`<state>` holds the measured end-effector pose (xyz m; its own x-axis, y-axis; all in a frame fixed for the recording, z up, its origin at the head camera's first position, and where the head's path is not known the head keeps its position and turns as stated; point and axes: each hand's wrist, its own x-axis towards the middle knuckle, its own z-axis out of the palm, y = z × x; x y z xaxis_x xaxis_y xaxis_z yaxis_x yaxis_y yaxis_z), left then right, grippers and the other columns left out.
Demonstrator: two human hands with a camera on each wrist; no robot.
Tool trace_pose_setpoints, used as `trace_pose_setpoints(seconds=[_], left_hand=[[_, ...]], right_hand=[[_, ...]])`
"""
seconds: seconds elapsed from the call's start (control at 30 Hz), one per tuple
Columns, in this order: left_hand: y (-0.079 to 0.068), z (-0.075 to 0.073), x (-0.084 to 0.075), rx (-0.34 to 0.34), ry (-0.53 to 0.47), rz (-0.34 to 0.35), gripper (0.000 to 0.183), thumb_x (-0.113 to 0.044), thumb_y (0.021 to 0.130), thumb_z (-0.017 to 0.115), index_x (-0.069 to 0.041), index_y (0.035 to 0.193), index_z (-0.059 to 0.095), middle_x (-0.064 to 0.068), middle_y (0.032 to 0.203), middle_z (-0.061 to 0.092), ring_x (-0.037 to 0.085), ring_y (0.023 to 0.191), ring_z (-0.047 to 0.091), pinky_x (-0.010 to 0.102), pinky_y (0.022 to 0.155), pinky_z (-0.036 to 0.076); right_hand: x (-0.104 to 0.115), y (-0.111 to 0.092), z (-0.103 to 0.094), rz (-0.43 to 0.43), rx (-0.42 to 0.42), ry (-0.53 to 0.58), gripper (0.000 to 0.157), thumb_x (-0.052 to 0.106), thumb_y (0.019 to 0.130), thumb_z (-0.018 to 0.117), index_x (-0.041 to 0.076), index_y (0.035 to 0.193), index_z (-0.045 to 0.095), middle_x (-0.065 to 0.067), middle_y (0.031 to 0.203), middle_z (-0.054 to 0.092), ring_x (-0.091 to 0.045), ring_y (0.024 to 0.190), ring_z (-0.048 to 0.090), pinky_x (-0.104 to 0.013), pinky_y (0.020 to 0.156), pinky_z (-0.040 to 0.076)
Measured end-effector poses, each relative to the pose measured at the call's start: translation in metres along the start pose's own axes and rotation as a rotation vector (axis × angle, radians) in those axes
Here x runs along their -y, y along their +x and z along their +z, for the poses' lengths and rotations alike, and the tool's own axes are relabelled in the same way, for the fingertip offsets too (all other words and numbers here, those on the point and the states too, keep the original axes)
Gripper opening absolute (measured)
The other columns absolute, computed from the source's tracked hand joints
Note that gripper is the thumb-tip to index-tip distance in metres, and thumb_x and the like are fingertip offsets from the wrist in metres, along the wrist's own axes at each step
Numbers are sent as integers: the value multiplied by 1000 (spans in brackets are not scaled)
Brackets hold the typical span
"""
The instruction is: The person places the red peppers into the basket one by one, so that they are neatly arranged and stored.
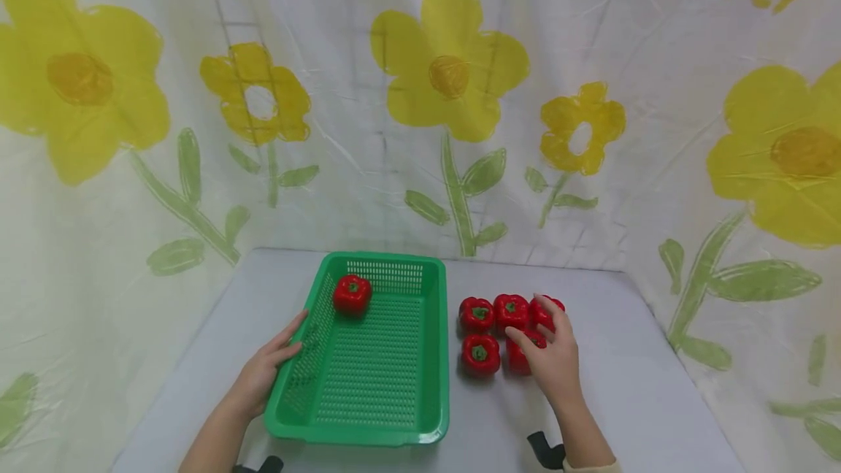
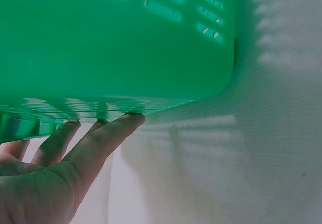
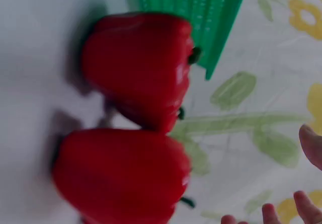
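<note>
A green plastic basket [image 1: 368, 363] stands on the table, with one red bell pepper [image 1: 352, 295] inside near its far left corner. My left hand [image 1: 261, 371] rests along the basket's left side; in the left wrist view its straight fingers [image 2: 108, 136] touch the green wall. To the basket's right, several red bell peppers [image 1: 480, 355] sit in two rows. Over the right end of these rows hovers my right hand [image 1: 555, 352], thumb and fingers spread, partly covering two peppers. In the right wrist view the fingertips [image 3: 302, 204] are apart from the peppers [image 3: 121, 176].
The pale table [image 1: 624, 385] runs back to a white curtain [image 1: 342, 188] painted with yellow flowers. Dark straps [image 1: 547, 451] show near both wrists. The basket's raised right wall [image 1: 443, 356] stands between its inside and the loose peppers.
</note>
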<state>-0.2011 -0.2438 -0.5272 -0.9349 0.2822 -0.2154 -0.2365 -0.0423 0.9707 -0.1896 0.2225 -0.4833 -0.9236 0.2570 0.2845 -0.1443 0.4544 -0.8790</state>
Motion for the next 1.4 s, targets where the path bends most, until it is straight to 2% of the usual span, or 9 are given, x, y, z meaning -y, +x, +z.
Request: trace_pose_setpoints(seconds=[0.13, 0.27, 0.53, 0.67, 0.93, 1.23, 1.4], left_hand=[[1, 1, -1, -9, 6, -9, 57, -26, 110, 36, -35, 162, 17, 6, 171, -3, 38, 155, 8, 51, 115, 39], [0, 2, -1, -11, 10, -3, 56, -25, 110, 36, -36, 162, 17, 4, 171, -3, 38, 155, 9, 49, 113, 43], [-3, 3, 0, -36, 51, -3, 55, -25, 110, 34, -37, 162, 18, 2, 171, 0, 35, 156, 7, 48, 117, 37], [-2, 4, 0, -47, 50, -8, 55, -25, 110, 33, -38, 161, 19, 1, 171, 1, 35, 156, 8, 50, 117, 36], [-2, 4, 1, -29, 37, -9, 55, -24, 111, 33, -37, 162, 18, 1, 171, 1, 35, 155, 9, 50, 116, 39], [-2, 2, 2, -21, 38, -1, 55, -25, 111, 33, -37, 162, 18, 2, 171, 0, 36, 155, 9, 50, 115, 40], [-2, 2, 2, -23, 32, -3, 55, -25, 111, 33, -37, 162, 17, 3, 171, 0, 37, 155, 10, 48, 113, 44]], right_hand=[[-15, -4, -9, 39, -33, -32, 73, 20, 85, 83, 16, 148, 46, -7, 152, 44, -31, 141, 41, -53, 104, 51], [-27, -6, -14, 106, -9, -25, 75, 17, 85, 83, 15, 150, 44, -11, 158, 38, -34, 146, 33, -58, 108, 45], [-55, -2, -20, 285, 206, 7, 92, 31, 84, 84, 22, 158, 30, -15, 167, 20, -45, 151, 21, -61, 112, 40], [-67, -3, -20, 319, 246, 32, 96, 32, 84, 84, 21, 160, 27, -15, 166, 23, -46, 150, 23, -60, 112, 40], [-80, -4, -19, 363, 292, 95, 94, 35, 83, 84, 24, 159, 30, -17, 165, 25, -46, 150, 24, -56, 110, 45], [-89, -7, -19, 392, 265, 124, 86, 32, 81, 86, 24, 153, 41, -17, 157, 40, -45, 140, 44, -44, 99, 56], [-85, -8, -24, 390, 254, 138, 86, 36, 80, 86, 24, 153, 42, -15, 156, 41, -43, 139, 46, -41, 98, 58]])
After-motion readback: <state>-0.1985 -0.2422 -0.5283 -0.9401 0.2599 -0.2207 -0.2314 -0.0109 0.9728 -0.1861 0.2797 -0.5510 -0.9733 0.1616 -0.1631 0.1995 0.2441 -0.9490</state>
